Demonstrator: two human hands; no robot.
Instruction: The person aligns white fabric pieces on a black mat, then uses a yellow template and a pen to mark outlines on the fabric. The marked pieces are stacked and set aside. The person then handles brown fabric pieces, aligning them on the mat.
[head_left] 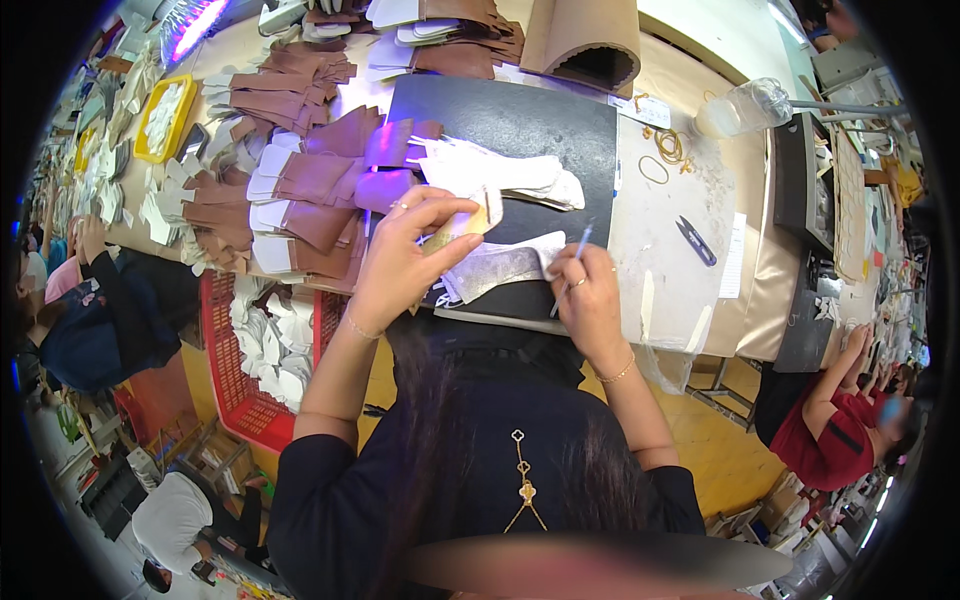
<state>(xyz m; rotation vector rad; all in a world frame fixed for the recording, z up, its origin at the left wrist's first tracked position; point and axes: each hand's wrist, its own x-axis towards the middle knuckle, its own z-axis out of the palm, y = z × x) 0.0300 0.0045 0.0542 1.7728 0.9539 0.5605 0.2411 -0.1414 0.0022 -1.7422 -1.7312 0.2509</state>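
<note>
One long desk [690, 250] is seen running across the view, covered in pale sheeting and crowded with cut pieces. A black mat [520, 130] is laid on it directly in front of the person, and a red plastic basket [225, 370] filled with white cut pieces is seen below the desk edge at the left. Stacks of brown pieces with white ends [300, 190] are piled to the left of the mat, lit partly by a violet light. A heap of white pieces [510, 175] is spread over the middle of the mat.

At the near edge of the mat a grey-white cut piece [500, 267] is laid flat, between the two hands. The left hand [400, 265] is held over its left end, and a small tan template [462, 228] is pinched between its thumb and fingers [445, 212], which are clamped on it. The right hand [590, 300] is rested at the right end of the grey-white piece, its fingers closed around a thin blue pen [578, 248] whose upper end points up and away from the person.

Small blue-handled snips [697, 241] are left on the sheeting to the right of the mat, well apart from the hands, and a few rubber bands [668, 150] lie farther back.
</note>
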